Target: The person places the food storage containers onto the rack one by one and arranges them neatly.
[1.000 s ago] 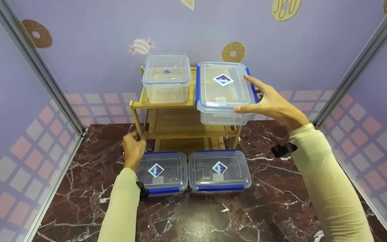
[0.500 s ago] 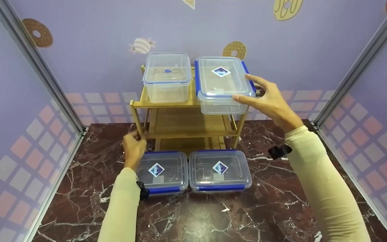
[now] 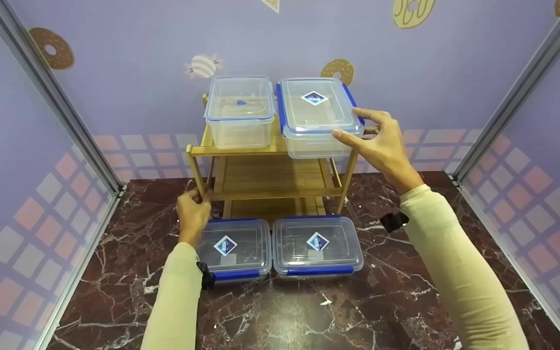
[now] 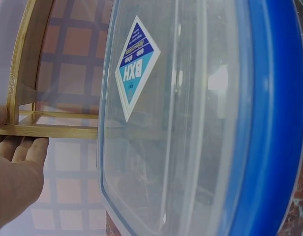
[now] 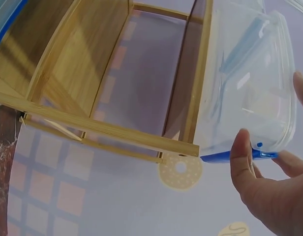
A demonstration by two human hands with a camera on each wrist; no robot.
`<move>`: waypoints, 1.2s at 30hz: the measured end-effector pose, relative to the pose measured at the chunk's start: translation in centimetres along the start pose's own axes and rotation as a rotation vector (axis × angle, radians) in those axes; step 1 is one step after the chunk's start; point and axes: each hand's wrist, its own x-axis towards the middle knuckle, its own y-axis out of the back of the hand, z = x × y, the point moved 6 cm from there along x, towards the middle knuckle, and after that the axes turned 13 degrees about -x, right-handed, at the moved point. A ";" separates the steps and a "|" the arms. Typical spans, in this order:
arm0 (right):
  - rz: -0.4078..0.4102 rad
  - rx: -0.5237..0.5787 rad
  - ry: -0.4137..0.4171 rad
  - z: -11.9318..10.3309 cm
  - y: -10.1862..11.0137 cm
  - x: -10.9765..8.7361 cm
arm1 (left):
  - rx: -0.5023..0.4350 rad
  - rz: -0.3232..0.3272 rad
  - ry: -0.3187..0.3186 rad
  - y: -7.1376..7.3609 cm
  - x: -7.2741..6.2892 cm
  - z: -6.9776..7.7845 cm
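My right hand (image 3: 382, 146) grips the right side of a clear lidded food container (image 3: 316, 116) with blue clips, thumb at its front corner. The container is at the top right of a wooden shelf rack (image 3: 270, 182), its front jutting past the top board's front edge; whether it rests on the board or hovers just above, I cannot tell. In the right wrist view, fingers (image 5: 242, 157) lie at the container's blue clip. With my left hand (image 3: 194, 214) I hold the rack's front left leg low down; the left wrist view shows fingers (image 4: 36, 150) around the wood.
Another clear container (image 3: 241, 112) stands on the top board's left half. Two more lidded containers, a left one (image 3: 241, 243) and a right one (image 3: 316, 253), sit side by side on the marbled floor before the rack. A purple wall (image 3: 139, 73) stands behind.
My right hand has moved the container back and slightly left, over the top board and closer to the other container there. The left hand has stayed on the rack's leg.
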 end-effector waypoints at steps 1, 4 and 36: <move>0.009 -0.002 0.002 0.0 -0.1 0.0 | 0.003 0.000 0.000 0.0 0.0 0.0; 0.036 -0.012 0.009 -0.2 -0.2 0.1 | 0.011 -0.001 -0.003 0.0 -0.1 0.0; 0.143 0.079 0.033 3.3 1.2 -2.3 | 0.018 -0.010 -0.009 0.1 -0.2 0.1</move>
